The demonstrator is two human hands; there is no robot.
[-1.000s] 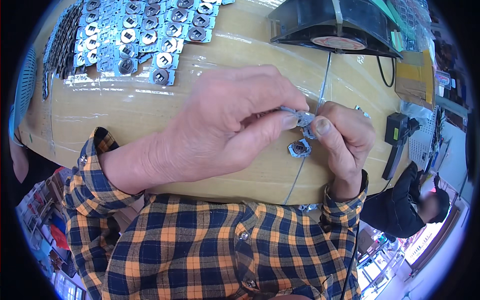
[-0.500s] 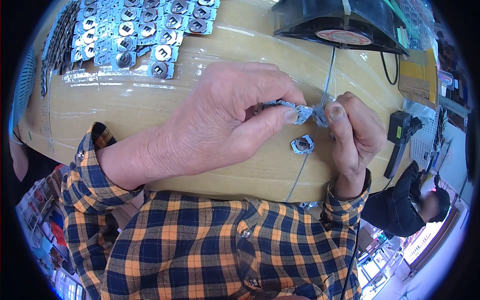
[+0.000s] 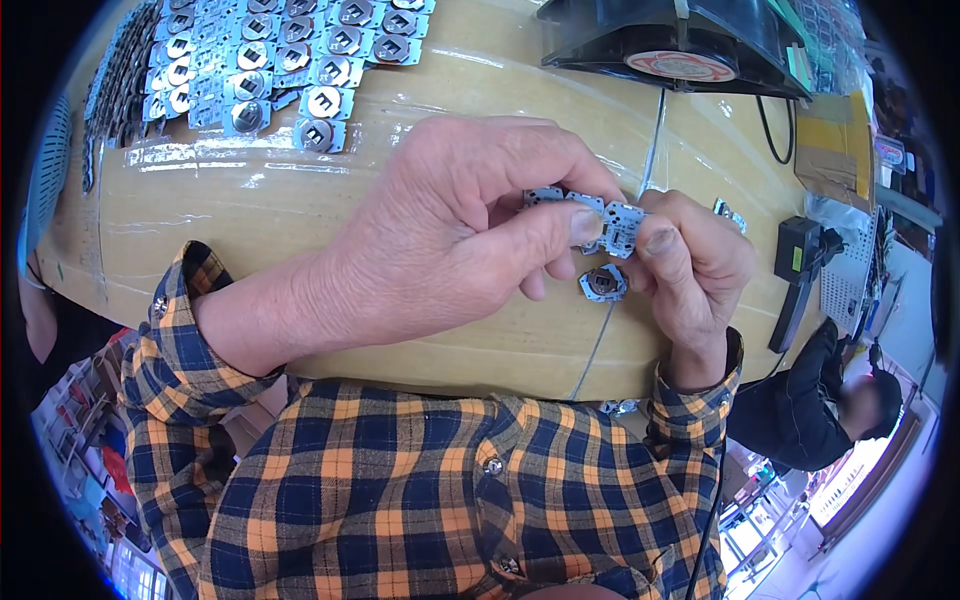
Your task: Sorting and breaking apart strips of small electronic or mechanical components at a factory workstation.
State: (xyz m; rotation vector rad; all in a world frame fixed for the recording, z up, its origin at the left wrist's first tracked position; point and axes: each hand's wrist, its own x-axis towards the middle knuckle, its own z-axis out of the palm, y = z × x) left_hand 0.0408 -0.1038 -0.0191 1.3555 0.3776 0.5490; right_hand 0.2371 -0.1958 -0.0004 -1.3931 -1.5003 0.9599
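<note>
My left hand (image 3: 490, 220) is closed on a short strip of small circuit boards (image 3: 583, 206), thumb on top and fingers underneath. The strip's end board (image 3: 623, 230) sticks out past the left thumb. My right hand (image 3: 695, 255) pinches that end board at its right edge between thumb and fingers. Just below the strip, a single circuit board (image 3: 604, 284) with a round metal coin-cell holder lies on the table. Another loose board (image 3: 732, 215) lies beyond my right hand. Fingers hide part of the strip.
Rows of joined boards with round holders (image 3: 250, 85) cover the table's (image 3: 430, 350) far left. A black fan (image 3: 680, 50) stands at the back, a cardboard box (image 3: 835, 150) and a black device (image 3: 800, 250) at the right. A person (image 3: 810, 410) is beyond the right edge.
My right hand has moved slightly left, and the blurred board at its fingertips now shows sharply, flat face up. A loose board has come into sight beyond the right hand.
</note>
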